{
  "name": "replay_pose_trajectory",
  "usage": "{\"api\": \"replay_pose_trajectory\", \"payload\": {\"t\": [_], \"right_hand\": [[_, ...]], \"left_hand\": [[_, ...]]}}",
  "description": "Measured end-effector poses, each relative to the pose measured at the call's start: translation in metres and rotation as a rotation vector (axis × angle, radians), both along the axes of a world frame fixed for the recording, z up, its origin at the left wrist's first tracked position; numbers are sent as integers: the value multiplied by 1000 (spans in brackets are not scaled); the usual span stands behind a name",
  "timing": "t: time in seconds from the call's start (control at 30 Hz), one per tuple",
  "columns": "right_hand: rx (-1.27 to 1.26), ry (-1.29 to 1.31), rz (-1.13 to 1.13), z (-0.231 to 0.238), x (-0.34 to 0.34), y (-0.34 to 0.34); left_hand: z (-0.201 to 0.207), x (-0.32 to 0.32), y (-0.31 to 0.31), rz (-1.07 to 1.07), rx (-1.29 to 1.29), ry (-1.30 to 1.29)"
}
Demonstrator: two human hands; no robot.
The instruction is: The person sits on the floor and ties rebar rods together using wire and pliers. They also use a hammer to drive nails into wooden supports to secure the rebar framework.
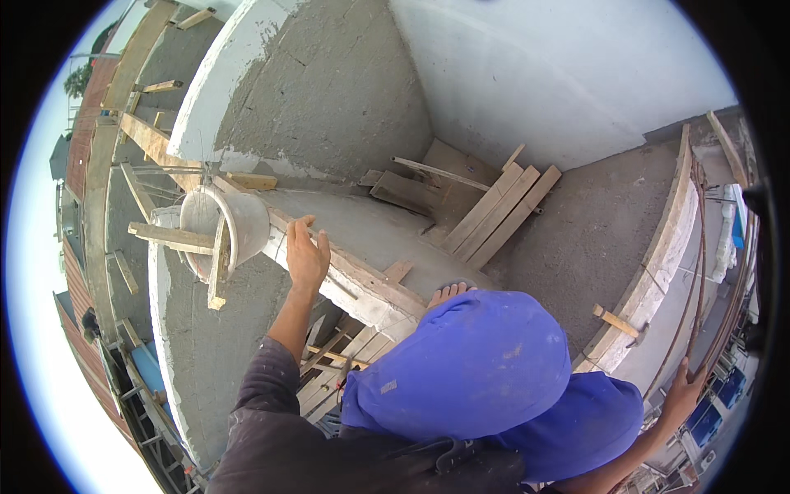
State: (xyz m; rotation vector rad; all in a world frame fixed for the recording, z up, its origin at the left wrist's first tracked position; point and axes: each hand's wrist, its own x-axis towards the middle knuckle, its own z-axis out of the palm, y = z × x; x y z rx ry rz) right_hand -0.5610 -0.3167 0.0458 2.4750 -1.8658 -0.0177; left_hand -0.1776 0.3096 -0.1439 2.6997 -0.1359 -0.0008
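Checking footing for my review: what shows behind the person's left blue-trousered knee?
Bare toes poke out past the blue knee, with a grey surface beyond. The rest of that foot, and whatever is beneath it, is covered.

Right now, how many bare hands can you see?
2: the left hand by the pale bucket and the right hand by the rods, far right. Others may be hidden.

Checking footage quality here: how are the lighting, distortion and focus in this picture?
In the head view, the sky at left is washed out; edges bow near the image's rim; the left hand and bucket look reasonably sharp.
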Motion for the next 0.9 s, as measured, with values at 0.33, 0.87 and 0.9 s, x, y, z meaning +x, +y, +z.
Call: {"api": "replay_pose_trajectory", "payload": {"t": [0.33,0.87,0.9], "right_hand": [[-81,69,23,-25,-27,-32],[2,-136,-10,-28,-33,-37],[-3,-161,4,-26,-32,-35]], "left_hand": [[74,70,134,551,643,74],[67,174,220,96,864,824],[71,178,221,23,976,784]]}}
